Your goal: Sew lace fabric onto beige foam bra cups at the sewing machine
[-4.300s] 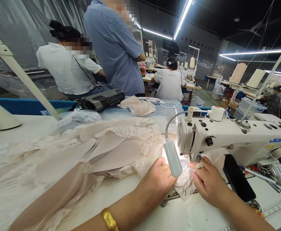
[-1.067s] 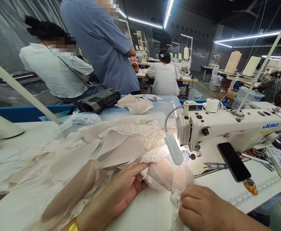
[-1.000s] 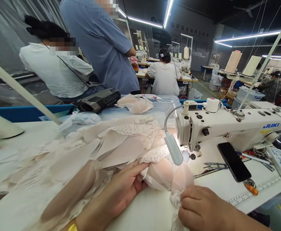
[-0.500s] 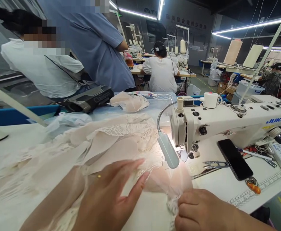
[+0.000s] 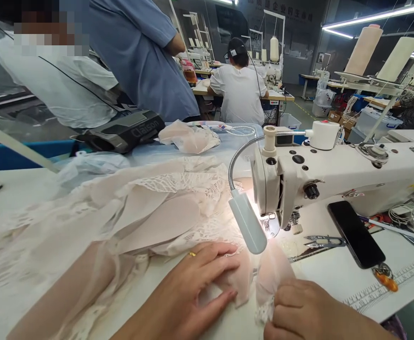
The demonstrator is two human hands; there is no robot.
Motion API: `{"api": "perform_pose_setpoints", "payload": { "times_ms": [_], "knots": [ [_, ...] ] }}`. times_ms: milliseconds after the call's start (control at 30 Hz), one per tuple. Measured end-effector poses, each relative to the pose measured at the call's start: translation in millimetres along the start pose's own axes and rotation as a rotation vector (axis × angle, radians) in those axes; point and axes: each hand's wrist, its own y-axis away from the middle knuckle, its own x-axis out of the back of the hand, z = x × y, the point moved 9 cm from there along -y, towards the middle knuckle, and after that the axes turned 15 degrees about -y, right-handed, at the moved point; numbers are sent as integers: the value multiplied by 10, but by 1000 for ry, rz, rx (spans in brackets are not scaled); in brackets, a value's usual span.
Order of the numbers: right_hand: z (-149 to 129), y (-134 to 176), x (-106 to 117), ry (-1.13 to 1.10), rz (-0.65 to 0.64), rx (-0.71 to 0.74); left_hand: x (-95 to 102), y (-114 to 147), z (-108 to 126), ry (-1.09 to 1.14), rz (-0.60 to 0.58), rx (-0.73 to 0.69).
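Note:
My left hand (image 5: 196, 283), with a ring on one finger, lies with fingers stretched out and thumb apart on pale, lace-edged fabric left of the sewing machine's (image 5: 338, 165) needle area. Under and beside its fingertips is a sheer pinkish piece (image 5: 243, 278). Closed fingers of my right hand (image 5: 304, 309) grip the lace edge of a sheer pale fabric piece (image 5: 272, 271) in front of the machine. The exact pinch is hidden behind the knuckles. A small lamp (image 5: 248, 224) on a bent metal neck lights this spot. Cream lace fabric (image 5: 168, 212) is heaped to the left.
On the machine bed's right side lie thread snips (image 5: 323, 241), a black phone (image 5: 356, 233) and an orange trinket (image 5: 386, 278). A black Claison device (image 5: 122, 132) stands behind the fabric heap. Co-workers (image 5: 240, 89) are beyond the table; thread cones (image 5: 365, 49) rise at right.
My left hand has come down onto the fabric and moved slightly right, its fingers now resting beside the sheer piece. My right hand keeps its grip. The view has shifted a little.

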Motion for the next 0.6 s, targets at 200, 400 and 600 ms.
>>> {"api": "perform_pose_setpoints", "payload": {
  "times_ms": [200, 400, 600],
  "knots": [
    [24, 18, -68, 17, 17, -16, -30, 21, 4, -61, 9, -17],
    [53, 23, -82, -37, 62, -28, 5, 24, 23, -125, 86, 5],
    [142, 108, -89, -392, 40, -151, 105, 22, 389, 19, 122, -100]
  ]
}}
